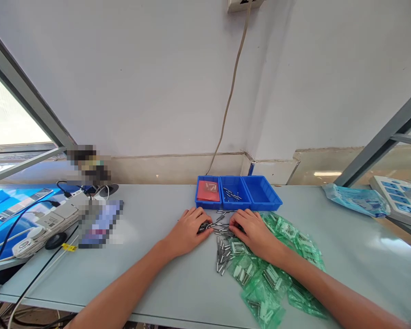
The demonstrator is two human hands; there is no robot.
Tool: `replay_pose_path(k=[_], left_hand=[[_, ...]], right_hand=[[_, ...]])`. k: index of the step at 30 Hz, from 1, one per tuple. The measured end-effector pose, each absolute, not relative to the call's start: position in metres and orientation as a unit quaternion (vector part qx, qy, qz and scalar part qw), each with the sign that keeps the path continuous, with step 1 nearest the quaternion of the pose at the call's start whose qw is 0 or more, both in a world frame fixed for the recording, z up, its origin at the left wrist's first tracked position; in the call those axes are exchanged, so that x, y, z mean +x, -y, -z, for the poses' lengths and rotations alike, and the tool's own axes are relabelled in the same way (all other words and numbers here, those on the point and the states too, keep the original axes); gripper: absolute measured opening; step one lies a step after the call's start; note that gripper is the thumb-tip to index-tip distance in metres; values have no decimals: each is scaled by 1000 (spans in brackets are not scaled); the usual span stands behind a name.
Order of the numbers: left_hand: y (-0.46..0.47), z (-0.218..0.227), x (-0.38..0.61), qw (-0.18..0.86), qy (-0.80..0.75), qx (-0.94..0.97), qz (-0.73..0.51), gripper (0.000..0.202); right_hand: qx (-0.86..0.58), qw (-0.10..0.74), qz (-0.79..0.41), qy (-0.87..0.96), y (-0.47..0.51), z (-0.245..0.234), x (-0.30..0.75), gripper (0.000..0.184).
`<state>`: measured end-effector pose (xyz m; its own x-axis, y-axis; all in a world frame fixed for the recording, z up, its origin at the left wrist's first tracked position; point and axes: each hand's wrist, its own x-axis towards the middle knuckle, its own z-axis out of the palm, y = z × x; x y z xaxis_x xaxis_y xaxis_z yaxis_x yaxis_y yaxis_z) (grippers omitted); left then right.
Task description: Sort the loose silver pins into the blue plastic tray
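Note:
Slim metal pins (222, 256) lie in a loose heap on the grey table between my hands. My left hand (191, 230) curls round several of these pins at the heap's left side, thumb and fingers closed about them. On the other side, my right hand (251, 232) has its fingers bent over the heap, with dark pin ends showing between thumb and fingers. Green plastic bags (274, 278) holding metal pins and pale pieces spread under and around my right wrist. Just beyond my hands stands a blue three-part tray (265, 194), with several pins in its middle compartment.
A red packet (208, 191) lies in the tray's left compartment. At left are a power strip (55, 224), cables and a blurred-out flat item (101, 224). A blue plastic packet (356, 200) and a white-and-blue board (400, 198) sit at right. A wall rises behind the table.

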<state>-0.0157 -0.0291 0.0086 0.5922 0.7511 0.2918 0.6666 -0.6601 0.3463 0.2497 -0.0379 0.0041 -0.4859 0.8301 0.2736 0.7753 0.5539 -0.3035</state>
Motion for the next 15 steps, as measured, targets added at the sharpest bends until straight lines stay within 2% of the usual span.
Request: replay_pose_path(k=[7,15], left_hand=[[30,-9,-15,101,-401,887,-207,15],[31,-8,-14,101,-398,888,-206,14]], right_hand=[[-470,201,-81,856,37,-3,250,13],[-469,204,-111,852,38,-6,249,21]])
